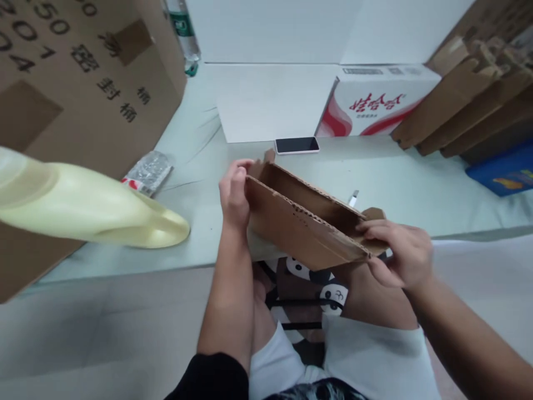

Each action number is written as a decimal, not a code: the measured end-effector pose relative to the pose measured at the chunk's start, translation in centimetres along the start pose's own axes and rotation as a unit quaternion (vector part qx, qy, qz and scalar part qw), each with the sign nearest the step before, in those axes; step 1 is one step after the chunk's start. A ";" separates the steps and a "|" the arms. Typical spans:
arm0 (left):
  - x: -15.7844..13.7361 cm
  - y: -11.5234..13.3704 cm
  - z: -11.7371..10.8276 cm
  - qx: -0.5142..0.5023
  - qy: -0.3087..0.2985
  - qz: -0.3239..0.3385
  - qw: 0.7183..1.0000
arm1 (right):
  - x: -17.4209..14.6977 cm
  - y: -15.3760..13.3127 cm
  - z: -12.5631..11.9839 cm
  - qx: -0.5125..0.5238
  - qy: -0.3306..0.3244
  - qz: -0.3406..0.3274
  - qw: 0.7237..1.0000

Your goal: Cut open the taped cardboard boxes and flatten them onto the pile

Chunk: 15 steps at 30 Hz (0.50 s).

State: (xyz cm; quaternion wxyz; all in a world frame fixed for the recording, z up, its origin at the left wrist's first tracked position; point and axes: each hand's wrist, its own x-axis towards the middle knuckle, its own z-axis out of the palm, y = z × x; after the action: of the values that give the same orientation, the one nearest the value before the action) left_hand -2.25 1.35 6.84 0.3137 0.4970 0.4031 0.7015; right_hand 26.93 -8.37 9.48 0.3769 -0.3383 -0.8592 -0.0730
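Observation:
Between my hands, over the table's front edge, is a narrow brown cardboard box [297, 225], tilted down to the right with its long opening facing up. My left hand [235, 191] grips its left end, fingers bent round the board. At the right end my right hand [397, 250] pinches the corner, fingers over the edge and thumb below. A small flap sticks up at each end of the box. Behind its right half lies a utility knife [353, 198], partly hidden by the cardboard.
A phone [296, 145] lies behind the box, before a white panel [275, 100] and a red-and-white carton [370, 103]. Left are a pale yellow bottle [104, 205], a plastic-wrapped item [150, 171], a water bottle [183, 33] and a large carton [83, 111]. Folded cardboard pieces [470, 100] and a blue box [506, 169] stand right.

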 end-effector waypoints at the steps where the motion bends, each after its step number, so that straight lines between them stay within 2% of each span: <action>1: 0.0 -0.3 0.4 -0.008 -0.014 -0.015 1.000 | -0.1 0.0 -0.1 -0.004 0.000 0.023 1.000; 5: -0.1 -0.2 1.6 -0.066 -0.009 -0.028 0.997 | 0.8 0.8 -0.1 0.044 -0.001 0.178 0.983; 7: -0.2 0.2 1.9 -0.078 -0.003 -0.027 0.997 | 1.4 1.2 0.1 0.083 0.002 0.230 0.970; 12: -0.4 0.8 2.2 -0.067 0.014 0.032 0.997 | 1.2 1.3 1.2 0.089 0.044 0.266 0.959; 15: -0.5 1.5 2.5 -0.043 0.022 0.033 0.998 | 0.2 1.8 1.8 0.123 0.107 0.262 0.951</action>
State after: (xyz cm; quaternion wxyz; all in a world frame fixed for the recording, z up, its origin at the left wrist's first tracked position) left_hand 0.17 0.85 8.42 0.3023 0.4803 0.3630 0.7390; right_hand 26.90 -6.19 8.07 0.5108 -0.4929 -0.6974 0.0989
